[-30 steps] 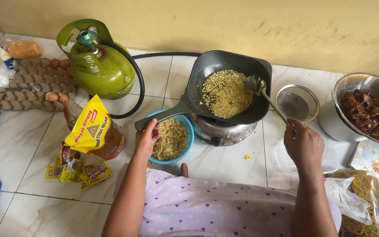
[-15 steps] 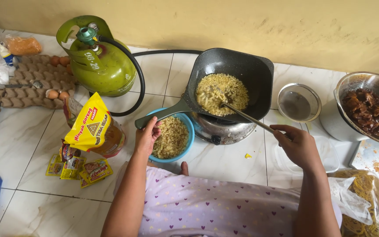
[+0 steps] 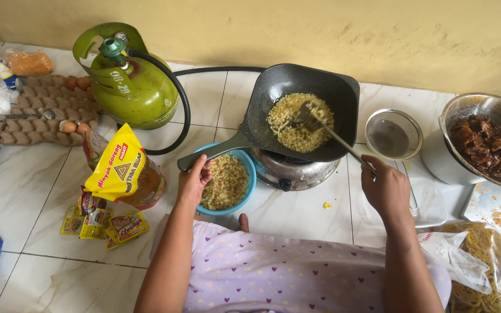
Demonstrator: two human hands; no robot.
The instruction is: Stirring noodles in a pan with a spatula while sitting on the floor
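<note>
A dark wok (image 3: 343,95) sits on a small gas stove (image 3: 288,171) and holds chopped yellowish noodles (image 3: 290,124). My right hand (image 3: 385,188) grips a metal spatula (image 3: 326,127) whose blade rests in the noodles. My left hand (image 3: 193,181) holds the end of the wok handle (image 3: 210,155), just above a blue bowl (image 3: 249,168) filled with the same crumbled noodles.
A green gas cylinder (image 3: 131,87) with a black hose stands at the left. Egg trays (image 3: 24,116), an oil pouch (image 3: 124,171) and seasoning sachets (image 3: 102,223) lie nearby. A strainer (image 3: 394,136), a metal bowl of dark meat (image 3: 485,142) and bagged noodles (image 3: 479,266) are on the right.
The spatula has swept from the wok's right rim into the middle of the noodles. My left hand keeps its hold on the wok handle.
</note>
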